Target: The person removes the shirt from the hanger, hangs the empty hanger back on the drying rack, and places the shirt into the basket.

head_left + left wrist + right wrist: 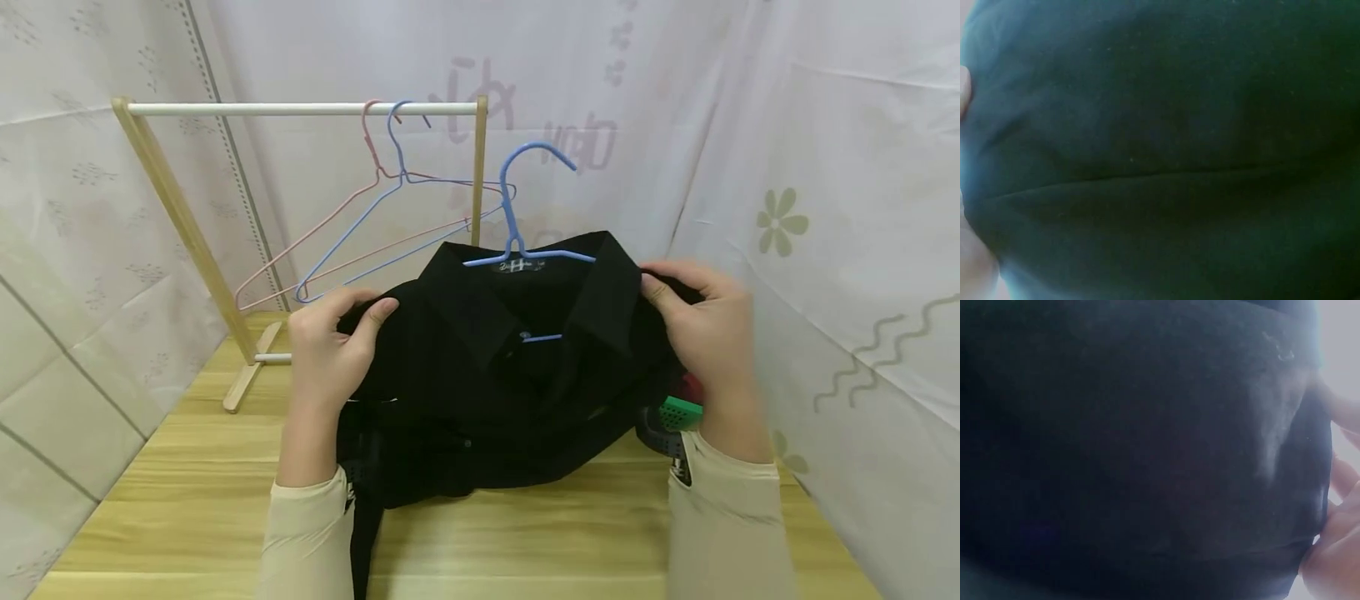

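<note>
A black collared shirt [450,375] hangs spread between both hands, over the table. Inside its collar is a blue hanger [513,225], its hook standing up above the neck label and a short piece of its bar showing at the front opening. My left hand [330,342] pinches the shoulder on the left between thumb and fingers. On the other shoulder, my right hand [705,321] grips the cloth the same way. Black fabric [1160,125] fills most of the left wrist view, and dark cloth [1147,437] covers the right wrist view, with fingers at its edge.
A small rack with a white rail [247,109] and wooden posts stands behind on the left. A pink hanger [330,200] and another blue hanger [352,229] hang from it. Patterned curtains [847,125] surround the wooden table [525,542].
</note>
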`<state>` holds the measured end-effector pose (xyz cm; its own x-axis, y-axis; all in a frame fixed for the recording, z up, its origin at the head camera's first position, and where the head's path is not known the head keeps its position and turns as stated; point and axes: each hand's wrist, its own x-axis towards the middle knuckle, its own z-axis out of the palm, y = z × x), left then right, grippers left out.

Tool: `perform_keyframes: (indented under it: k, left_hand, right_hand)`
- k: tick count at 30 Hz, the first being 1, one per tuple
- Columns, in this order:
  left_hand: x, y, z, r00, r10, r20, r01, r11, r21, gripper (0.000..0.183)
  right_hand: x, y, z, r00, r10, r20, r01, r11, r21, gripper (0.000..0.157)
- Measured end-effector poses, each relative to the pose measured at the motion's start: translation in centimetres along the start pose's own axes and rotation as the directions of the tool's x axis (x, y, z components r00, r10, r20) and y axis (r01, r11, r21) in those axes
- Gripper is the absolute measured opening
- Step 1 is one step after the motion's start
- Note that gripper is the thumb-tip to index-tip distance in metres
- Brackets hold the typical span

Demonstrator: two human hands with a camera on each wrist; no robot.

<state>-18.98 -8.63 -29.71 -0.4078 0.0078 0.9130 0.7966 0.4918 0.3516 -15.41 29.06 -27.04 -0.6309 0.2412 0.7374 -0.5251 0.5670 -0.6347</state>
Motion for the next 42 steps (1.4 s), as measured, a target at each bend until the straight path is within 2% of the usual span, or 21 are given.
perform_keyframes:
  k: [3, 6, 9, 13, 17, 22, 26, 29, 33, 35, 37, 39, 42]
  left_hand:
    - [0.0, 0.3, -0.4, 1.000, -0.003, 0.000, 0.003, 1.000, 0.010, 0.009]
    - [-1.1, 0.2, -1.0, 0.999, -0.040, 0.013, 0.040, 0.999, 0.023, 0.007]
    - [-2.7, 0.0, -1.7, 0.995, -0.090, 0.044, 0.088, 0.995, 0.044, 0.006]
    - [-4.5, -0.4, -2.4, 0.983, -0.157, 0.092, 0.149, 0.985, 0.082, 0.007]
    - [-5.8, -0.9, -2.6, 0.975, -0.196, 0.107, 0.185, 0.977, 0.107, 0.009]
    - [-7.1, -1.5, -2.8, 0.968, -0.222, 0.115, 0.207, 0.970, 0.124, 0.009]
    - [-8.2, -2.1, -2.7, 0.953, -0.277, 0.121, 0.263, 0.957, 0.126, 0.010]
    - [-8.9, -2.4, -2.7, 0.938, -0.325, 0.121, 0.313, 0.944, 0.104, 0.009]
    - [-9.5, -2.4, -2.9, 0.926, -0.366, 0.088, 0.357, 0.928, 0.103, 0.008]
    - [-9.6, -2.3, -3.0, 0.928, -0.367, 0.061, 0.359, 0.927, 0.108, 0.008]
    - [-9.6, -2.3, -3.0, 0.939, -0.342, 0.041, 0.336, 0.935, 0.115, 0.009]
    - [-9.5, -2.4, -2.8, 0.956, -0.292, 0.028, 0.287, 0.951, 0.118, 0.010]
    - [-9.4, -2.5, -2.6, 0.975, -0.222, 0.005, 0.219, 0.968, 0.125, 0.011]
  right_hand:
    - [-0.6, -0.7, -0.4, 0.999, -0.036, -0.002, 0.036, 0.999, 0.005, 0.012]
    - [-2.2, -0.7, -0.3, 0.999, -0.020, 0.048, 0.021, 0.999, -0.026, 0.013]
    - [-4.2, -0.2, 0.2, 0.991, 0.052, 0.124, -0.045, 0.997, -0.060, 0.015]
    - [-6.5, 0.9, 0.9, 0.969, 0.160, 0.191, -0.144, 0.985, -0.093, 0.016]
    - [-7.9, 1.7, 1.9, 0.949, 0.230, 0.214, -0.209, 0.971, -0.114, 0.017]
    - [-9.1, 2.0, 2.9, 0.933, 0.280, 0.226, -0.253, 0.957, -0.142, 0.017]
    - [-9.7, 2.4, 3.2, 0.920, 0.293, 0.261, -0.255, 0.952, -0.169, 0.015]
    - [-9.9, 2.7, 3.1, 0.911, 0.276, 0.306, -0.226, 0.955, -0.190, 0.015]
    - [-10.1, 3.2, 2.8, 0.891, 0.266, 0.368, -0.192, 0.955, -0.225, 0.019]
    - [-10.1, 3.3, 2.5, 0.883, 0.278, 0.378, -0.184, 0.947, -0.265, 0.021]
    - [-10.1, 3.4, 2.2, 0.876, 0.302, 0.377, -0.192, 0.934, -0.302, 0.023]
    - [-10.0, 3.4, 2.1, 0.874, 0.326, 0.361, -0.211, 0.923, -0.320, 0.025]
    - [-9.9, 3.3, 2.1, 0.874, 0.345, 0.343, -0.252, 0.924, -0.288, 0.024]
